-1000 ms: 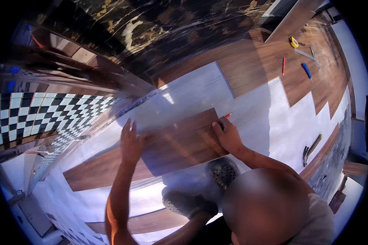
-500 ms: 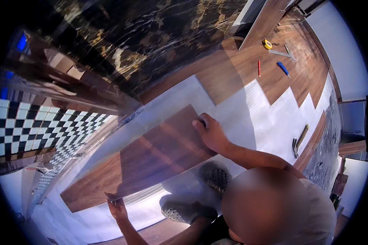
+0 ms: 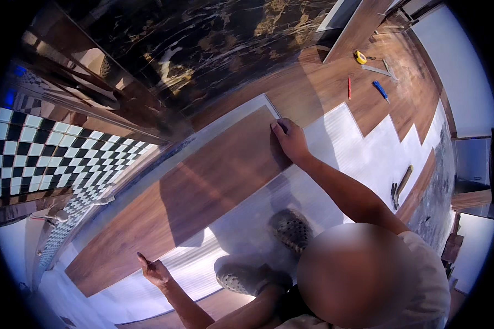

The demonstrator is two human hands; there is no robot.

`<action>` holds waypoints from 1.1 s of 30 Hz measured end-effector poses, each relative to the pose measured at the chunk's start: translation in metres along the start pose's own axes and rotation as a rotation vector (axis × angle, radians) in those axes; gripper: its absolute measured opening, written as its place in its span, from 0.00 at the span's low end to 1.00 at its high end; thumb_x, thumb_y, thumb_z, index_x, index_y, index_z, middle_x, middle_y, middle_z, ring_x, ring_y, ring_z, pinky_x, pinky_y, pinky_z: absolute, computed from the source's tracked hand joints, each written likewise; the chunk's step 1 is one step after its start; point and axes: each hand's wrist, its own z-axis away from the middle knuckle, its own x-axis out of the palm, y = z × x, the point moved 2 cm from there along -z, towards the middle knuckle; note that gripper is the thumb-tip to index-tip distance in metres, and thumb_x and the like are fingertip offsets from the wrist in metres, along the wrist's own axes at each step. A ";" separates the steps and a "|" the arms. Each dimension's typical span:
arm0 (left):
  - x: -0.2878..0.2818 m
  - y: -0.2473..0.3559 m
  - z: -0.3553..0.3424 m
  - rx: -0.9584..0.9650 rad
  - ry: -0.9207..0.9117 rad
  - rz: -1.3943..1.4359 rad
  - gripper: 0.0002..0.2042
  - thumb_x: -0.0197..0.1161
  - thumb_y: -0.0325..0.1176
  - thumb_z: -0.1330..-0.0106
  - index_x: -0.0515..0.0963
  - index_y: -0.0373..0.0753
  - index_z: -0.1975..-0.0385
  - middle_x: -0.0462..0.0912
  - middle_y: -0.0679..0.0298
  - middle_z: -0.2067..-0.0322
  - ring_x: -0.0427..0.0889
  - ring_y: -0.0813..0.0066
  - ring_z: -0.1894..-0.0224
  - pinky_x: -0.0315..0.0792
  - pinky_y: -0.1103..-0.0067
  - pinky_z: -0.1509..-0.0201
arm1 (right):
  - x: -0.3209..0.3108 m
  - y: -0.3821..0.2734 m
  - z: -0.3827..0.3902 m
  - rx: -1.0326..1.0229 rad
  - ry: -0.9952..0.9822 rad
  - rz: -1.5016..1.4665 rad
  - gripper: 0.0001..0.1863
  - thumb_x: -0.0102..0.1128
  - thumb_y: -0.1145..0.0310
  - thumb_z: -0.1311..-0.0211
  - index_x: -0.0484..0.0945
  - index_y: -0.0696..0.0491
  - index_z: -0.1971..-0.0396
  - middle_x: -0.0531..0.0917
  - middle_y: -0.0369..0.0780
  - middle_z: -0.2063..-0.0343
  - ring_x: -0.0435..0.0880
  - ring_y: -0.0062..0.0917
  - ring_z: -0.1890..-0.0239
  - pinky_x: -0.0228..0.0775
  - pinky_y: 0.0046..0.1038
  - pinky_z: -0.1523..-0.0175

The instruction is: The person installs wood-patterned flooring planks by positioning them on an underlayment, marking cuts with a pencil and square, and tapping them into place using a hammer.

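grey clogs [image 3: 292,231] here, rounded, punched with little holes; over at near right it's a pale grey-beige shirt [image 3: 431,285], black cloth [image 3: 288,306] at the lap, left hand [image 3: 156,272] and right hand [image 3: 292,141] both bare!

Our bare right arm [image 3: 351,192] stretches from the near right toward the far left, our right hand [image 3: 288,138] turned back upward, its fingers curled inward. Our left forearm [image 3: 189,307] comes in at the near edge, angled leftward; our left hand [image 3: 156,272] sits lower and nearer, one digit [image 3: 142,258] extended.
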 end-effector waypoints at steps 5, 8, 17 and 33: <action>-0.015 0.004 0.000 -0.077 -0.077 0.087 0.16 0.57 0.26 0.30 0.74 0.23 0.46 0.75 0.50 0.40 0.73 0.62 0.38 0.65 0.65 0.29 | 0.044 0.037 -0.031 -0.123 0.094 0.058 0.17 0.56 0.62 0.31 0.80 0.61 0.55 0.84 0.52 0.60 0.83 0.44 0.56 0.73 0.37 0.48; -0.022 -0.041 -0.015 -0.020 0.027 -0.113 0.15 0.62 0.22 0.39 0.77 0.30 0.51 0.78 0.54 0.44 0.76 0.67 0.42 0.72 0.71 0.39 | 0.034 0.119 -0.044 -0.247 0.014 0.334 0.18 0.49 0.64 0.29 0.76 0.60 0.48 0.78 0.55 0.50 0.76 0.46 0.47 0.65 0.45 0.39; 0.016 -0.018 0.049 -0.121 0.235 -0.037 0.18 0.65 0.32 0.35 0.75 0.27 0.50 0.79 0.56 0.48 0.72 0.66 0.40 0.62 0.69 0.31 | 0.006 0.075 0.032 0.258 -0.294 -0.407 0.16 0.60 0.58 0.31 0.79 0.57 0.58 0.79 0.34 0.63 0.76 0.22 0.59 0.68 0.27 0.51; -0.095 0.066 0.192 0.413 0.522 0.147 0.08 0.54 0.30 0.26 0.73 0.34 0.55 0.79 0.63 0.60 0.77 0.71 0.61 0.71 0.75 0.59 | 0.122 -0.087 0.204 0.172 -0.712 -0.345 0.19 0.61 0.60 0.33 0.73 0.61 0.54 0.79 0.40 0.60 0.76 0.27 0.57 0.68 0.30 0.48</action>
